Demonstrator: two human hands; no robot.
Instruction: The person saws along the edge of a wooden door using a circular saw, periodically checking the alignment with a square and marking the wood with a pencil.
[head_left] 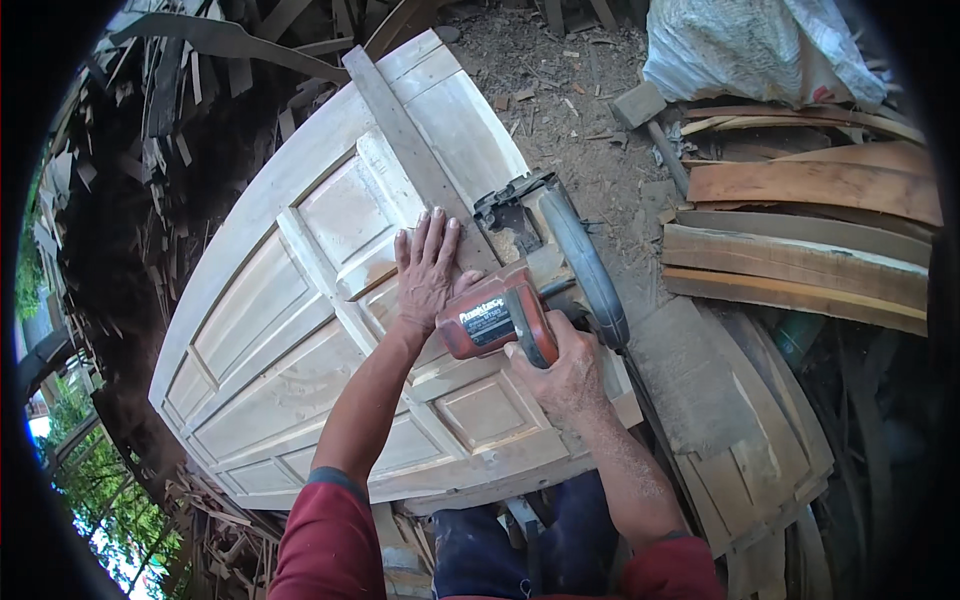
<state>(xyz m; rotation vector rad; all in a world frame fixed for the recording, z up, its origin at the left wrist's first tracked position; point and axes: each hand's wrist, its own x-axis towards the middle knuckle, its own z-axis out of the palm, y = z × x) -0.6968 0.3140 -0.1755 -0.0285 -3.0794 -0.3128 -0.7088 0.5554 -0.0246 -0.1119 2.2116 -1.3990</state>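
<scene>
Grasps the red power saw (482, 318) by its handle (530, 326) in the right grip (562, 366), fingers curled around. Holds the saw's curved gray guard (588, 265) just beyond the right grip. Lays the left grip (424, 288) flat and released, fingers extended, upon the wooden strip (392, 128), just left of the saw. Cannot tell if touching the saw with the left thumb. Note the paneled wooden leaf (285, 385) beneath both grips, spreading left to a curved edge. Note also, well right of the right grip, stacked planks (800, 245); farther ahead, a white sack (740, 50) and a mallet (640, 104); well left of the left grip, heaped scrap wood (190, 125).
</scene>
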